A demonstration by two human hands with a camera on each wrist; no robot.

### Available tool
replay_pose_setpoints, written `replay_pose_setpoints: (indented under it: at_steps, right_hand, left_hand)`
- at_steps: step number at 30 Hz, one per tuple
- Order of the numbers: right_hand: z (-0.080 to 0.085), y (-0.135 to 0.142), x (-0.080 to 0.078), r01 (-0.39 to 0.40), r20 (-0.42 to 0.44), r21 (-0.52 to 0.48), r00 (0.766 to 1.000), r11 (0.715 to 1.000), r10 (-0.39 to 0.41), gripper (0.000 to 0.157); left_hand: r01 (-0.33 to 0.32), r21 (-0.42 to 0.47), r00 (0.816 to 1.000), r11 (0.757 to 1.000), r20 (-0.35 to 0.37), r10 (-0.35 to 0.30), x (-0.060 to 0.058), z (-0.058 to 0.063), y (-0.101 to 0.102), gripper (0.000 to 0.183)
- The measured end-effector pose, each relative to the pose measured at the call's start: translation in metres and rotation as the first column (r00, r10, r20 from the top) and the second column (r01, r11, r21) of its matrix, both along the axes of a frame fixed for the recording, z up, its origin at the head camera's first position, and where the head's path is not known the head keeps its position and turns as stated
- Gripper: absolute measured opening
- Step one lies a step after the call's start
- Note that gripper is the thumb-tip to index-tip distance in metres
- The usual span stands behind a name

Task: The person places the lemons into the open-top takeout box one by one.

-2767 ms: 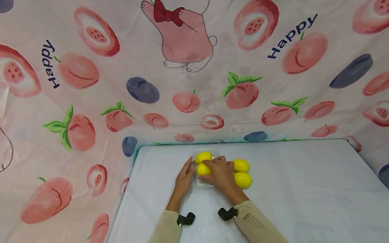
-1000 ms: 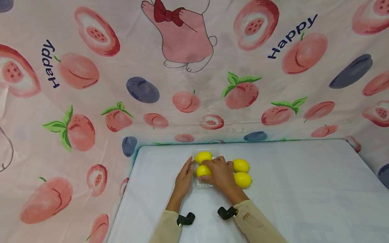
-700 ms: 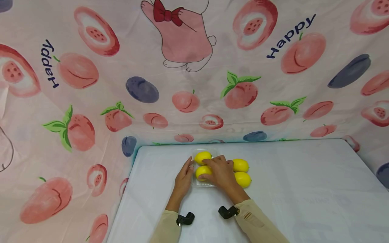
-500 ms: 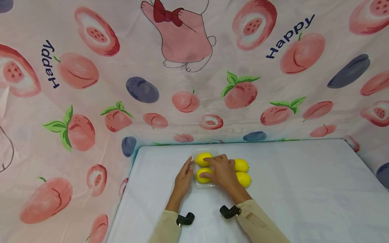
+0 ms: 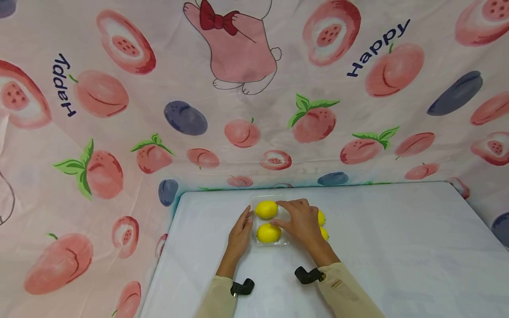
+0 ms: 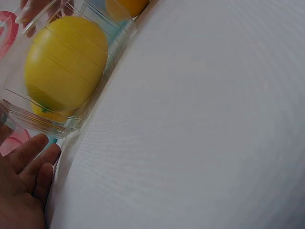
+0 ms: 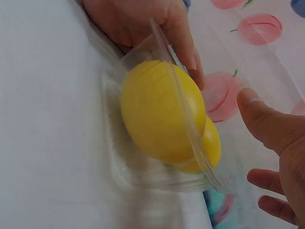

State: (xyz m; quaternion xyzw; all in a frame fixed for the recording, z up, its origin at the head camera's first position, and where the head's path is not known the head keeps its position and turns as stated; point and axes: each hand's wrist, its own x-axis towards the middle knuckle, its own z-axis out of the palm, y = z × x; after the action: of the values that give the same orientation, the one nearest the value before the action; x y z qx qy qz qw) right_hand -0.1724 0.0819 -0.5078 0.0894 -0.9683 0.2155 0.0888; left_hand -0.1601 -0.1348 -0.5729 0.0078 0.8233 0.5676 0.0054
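Observation:
A clear plastic container stands on the white table with two yellow lemons inside, a far one and a near one. Along the container's left side lies my left hand, fingers extended against or close to the wall. My right hand hovers over the right rim, thumb and fingers spread apart and holding nothing. In the right wrist view, a gap separates the right thumb from the lemons. Two more lemons, such as the far one, lie right of the container, mostly hidden behind the right hand.
The white table extends widely to the right of the lemons. Behind and left of it hangs a pink cloth printed with fruit. Each wrist carries a black camera, like the right one.
My right hand has let go of the near lemon, which now sits lower in the container, apart from the far one. The hand has drawn back to the right. The left hand stays put.

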Motion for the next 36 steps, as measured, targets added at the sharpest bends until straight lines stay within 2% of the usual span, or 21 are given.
replay_pose_setpoints:
  at_steps: [6, 16, 27, 36]
  right_hand:
    - [0.003, 0.013, 0.002, 0.011, -0.060, -0.064, 0.998, 0.998, -0.015, 0.065]
    - [0.005, 0.036, 0.003, 0.041, -0.083, -0.108, 0.995, 0.993, -0.050, 0.064]
    - [0.005, 0.055, 0.000, 0.122, -0.013, -0.121, 0.992, 0.985, -0.124, 0.064]
    - [-0.002, 0.075, 0.000, 0.171, 0.047, -0.152, 0.985, 0.973, -0.166, 0.066]
  left_hand:
    - [0.002, 0.008, 1.000, 1.000, -0.010, -0.002, -0.001, 0.000, 0.000, 0.048]
    - [0.000, -0.001, 1.000, 1.000, 0.009, 0.000, -0.002, -0.002, 0.000, 0.049]
    - [0.005, 0.005, 1.000, 1.000, 0.014, -0.005, -0.002, -0.003, 0.000, 0.049]
    - [0.010, 0.004, 1.000, 1.000, 0.022, -0.011, -0.001, -0.002, 0.000, 0.050]
